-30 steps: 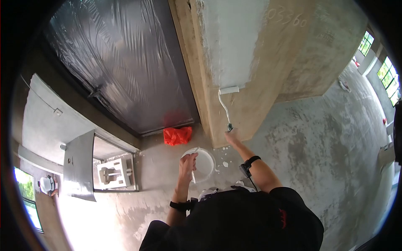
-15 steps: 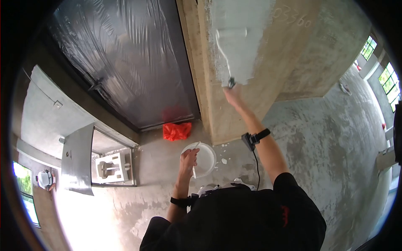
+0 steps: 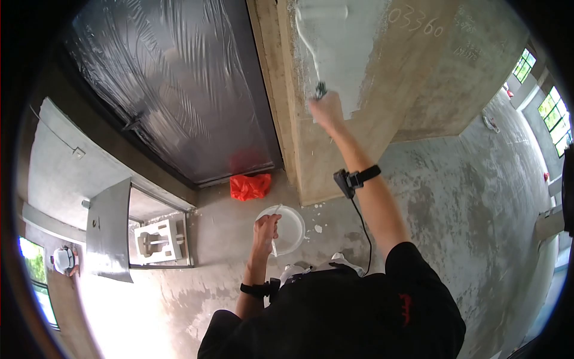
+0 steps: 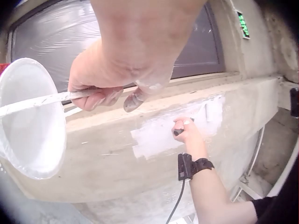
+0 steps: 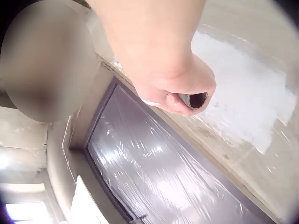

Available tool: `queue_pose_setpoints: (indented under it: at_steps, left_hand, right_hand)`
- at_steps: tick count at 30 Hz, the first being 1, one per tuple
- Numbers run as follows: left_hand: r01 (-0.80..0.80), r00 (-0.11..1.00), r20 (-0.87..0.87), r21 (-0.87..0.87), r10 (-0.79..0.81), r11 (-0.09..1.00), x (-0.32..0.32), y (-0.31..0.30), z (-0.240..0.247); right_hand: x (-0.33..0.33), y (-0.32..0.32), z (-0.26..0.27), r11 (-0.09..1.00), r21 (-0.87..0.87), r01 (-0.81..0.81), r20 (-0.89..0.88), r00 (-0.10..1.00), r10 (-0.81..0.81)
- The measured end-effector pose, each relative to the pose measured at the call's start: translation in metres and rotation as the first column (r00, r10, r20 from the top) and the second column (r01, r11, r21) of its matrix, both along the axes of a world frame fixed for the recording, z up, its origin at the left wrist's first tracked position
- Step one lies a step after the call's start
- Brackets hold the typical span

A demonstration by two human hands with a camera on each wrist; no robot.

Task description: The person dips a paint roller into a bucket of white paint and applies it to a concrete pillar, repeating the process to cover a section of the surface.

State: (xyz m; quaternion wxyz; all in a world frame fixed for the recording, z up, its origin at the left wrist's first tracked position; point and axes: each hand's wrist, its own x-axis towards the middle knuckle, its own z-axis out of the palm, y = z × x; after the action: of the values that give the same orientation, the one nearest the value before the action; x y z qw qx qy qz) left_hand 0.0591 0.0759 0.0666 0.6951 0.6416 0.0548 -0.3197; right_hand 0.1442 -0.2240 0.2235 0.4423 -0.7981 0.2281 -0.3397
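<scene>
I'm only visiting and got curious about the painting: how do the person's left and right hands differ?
The left hand grips a thin white rod; the right hand grips the dark handle of the roller. The left hand is low, by the white bucket; the right hand is raised before the painted patch. Both wrists wear black straps.

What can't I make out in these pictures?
- Head: the top of the paint patch, cut off by the upper edge.
- Head: the smaller wall writing, too small to read.
- Left wrist: the outer end of the stick, cut off by the left edge.
- Right wrist: most of the roller handle, hidden by the right hand.
</scene>
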Motion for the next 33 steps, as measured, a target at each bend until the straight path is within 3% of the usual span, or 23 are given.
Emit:
queue_pose_setpoints:
  at_steps: [2,4,5,7,11,13,17,20,22,23,25,29,31,33]
  left_hand:
    - [0.005,1.000,-0.020,0.023,-0.004,1.000,0.001,0.001,-0.002]
    - [0.007,1.000,-0.011,0.028,-0.007,1.000,0.000,0.000,0.000]
    - [0.010,1.000,-0.001,0.033,-0.010,0.999,0.000,-0.001,0.000]
    - [0.015,1.000,-0.012,0.029,-0.015,0.999,0.000,-0.001,-0.002]
    - [0.019,1.000,-0.006,0.019,-0.019,1.000,0.001,-0.003,0.000]
    - [0.028,0.999,-0.023,0.035,-0.027,0.999,0.002,-0.004,-0.001]
    - [0.037,0.998,-0.047,0.052,-0.035,0.998,0.003,-0.005,-0.001]
    - [0.029,0.998,-0.053,0.037,-0.027,0.999,0.003,-0.005,-0.004]
    - [0.023,0.999,-0.047,0.025,-0.022,0.999,0.004,-0.005,-0.005]
    - [0.017,0.999,-0.042,0.011,-0.017,1.000,0.003,-0.005,-0.006]
    - [0.020,0.999,-0.042,0.032,-0.018,0.999,0.002,-0.003,-0.005]
    - [0.024,0.999,-0.041,0.031,-0.023,0.999,0.003,-0.004,-0.002]
    - [0.019,0.999,-0.040,0.042,-0.017,0.999,0.004,-0.003,-0.002]
    - [0.010,0.999,-0.040,0.050,-0.008,0.999,0.004,-0.002,-0.005]
  right_hand:
    - [0.014,-0.008,-0.069,1.000,0.005,0.018,-0.011,1.000,-0.018]
    - [0.030,-0.018,-0.146,0.985,-0.154,0.083,-0.041,0.995,-0.091]
    - [0.020,-0.011,-0.151,0.985,-0.151,0.085,-0.045,0.995,-0.092]
    - [-0.011,0.010,-0.166,0.991,0.041,0.131,-0.245,0.962,-0.117]
    - [-0.048,0.022,-0.198,0.995,0.034,0.093,-0.359,0.931,-0.074]
    - [-0.060,0.023,-0.209,0.986,0.151,0.076,-0.524,0.851,0.014]
    - [-0.066,0.028,-0.288,0.992,0.092,0.087,-0.430,0.902,-0.040]
    - [-0.077,0.040,-0.305,0.987,0.075,0.142,-0.467,0.880,-0.091]
    - [-0.090,0.043,-0.294,0.936,0.322,0.144,-0.568,0.820,0.070]
    - [-0.093,0.046,-0.292,0.936,0.323,0.140,-0.566,0.821,0.073]
    - [-0.093,0.052,-0.289,0.950,0.288,0.119,-0.475,0.879,0.035]
    - [-0.062,0.050,-0.264,0.952,0.268,0.146,-0.448,0.894,-0.011]
    - [-0.035,0.038,-0.249,0.987,0.120,0.111,-0.331,0.941,-0.066]
    - [-0.009,0.025,-0.229,0.983,0.133,0.125,-0.195,0.976,-0.098]
